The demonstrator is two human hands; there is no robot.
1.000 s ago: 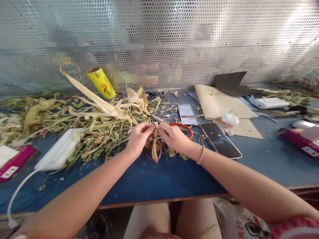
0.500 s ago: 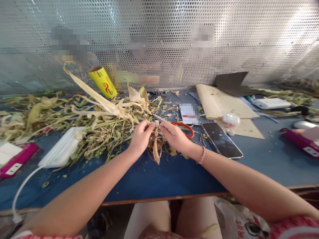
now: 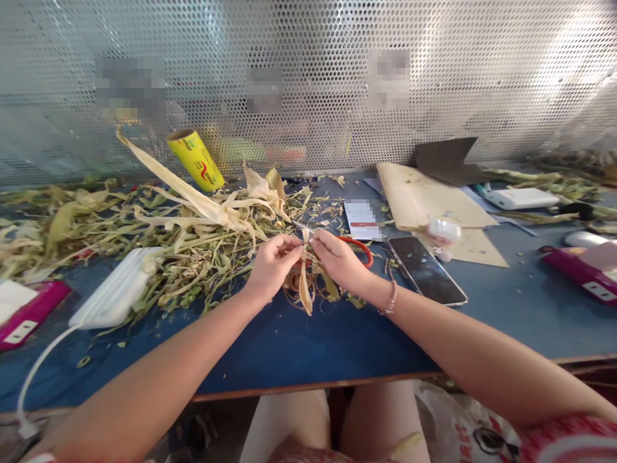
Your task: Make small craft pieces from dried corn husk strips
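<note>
My left hand (image 3: 270, 262) is closed, thumb and fingers pinching a small dried leaf strip (image 3: 305, 290) that hangs down between my hands. Just to the right, my right hand (image 3: 336, 254) is also closed, its fingertips pinching the strip near its top. Fingers cover the upper end. Behind my right hand lie scissors with a red-orange handle (image 3: 364, 249); their blade points up and left. Below my fingers, thin brown string-like coils (image 3: 294, 283) rest on the blue table (image 3: 270, 350).
A heap of dried stems and leaves (image 3: 193, 270) spreads left, beside a white power bank (image 3: 116, 289) with a cable. A yellow tube (image 3: 196, 161) leans behind. Rightward are a phone (image 3: 427, 270), brown paper (image 3: 429, 199) and a magenta box (image 3: 578, 273). A perforated metal panel (image 3: 313, 38) stands behind.
My fingers have shifted slightly around the leaf strip, whose lower end now hangs straighter. The whole view has moved a little. Surrounding things stay where they were.
</note>
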